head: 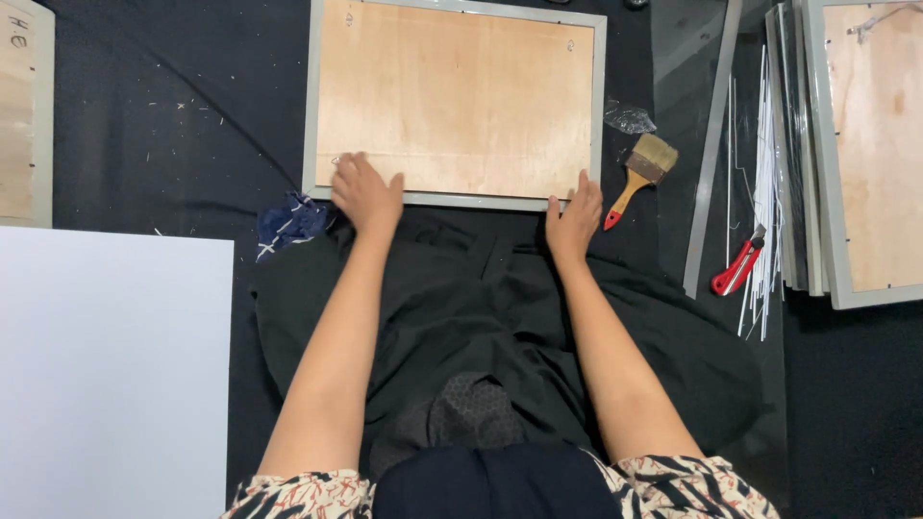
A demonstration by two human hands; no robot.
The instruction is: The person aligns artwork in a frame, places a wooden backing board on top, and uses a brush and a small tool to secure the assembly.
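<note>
A picture frame [454,101] lies face down on the dark floor cloth, showing its plywood backing and pale grey rim. My left hand [365,192] rests flat on the frame's near left corner, fingers spread over the wood and rim. My right hand [575,216] presses against the near right corner of the rim, fingers pointing up along its edge. Neither hand holds anything. My forearms reach out over black cloth on my lap.
A paintbrush [639,175] with a red-tipped handle lies just right of the frame. A red utility knife [737,267], a grey strip [710,159], thin white strips and stacked frames [865,144] sit at right. A white board [111,370] lies at left, a blue rag [290,223] by the left hand.
</note>
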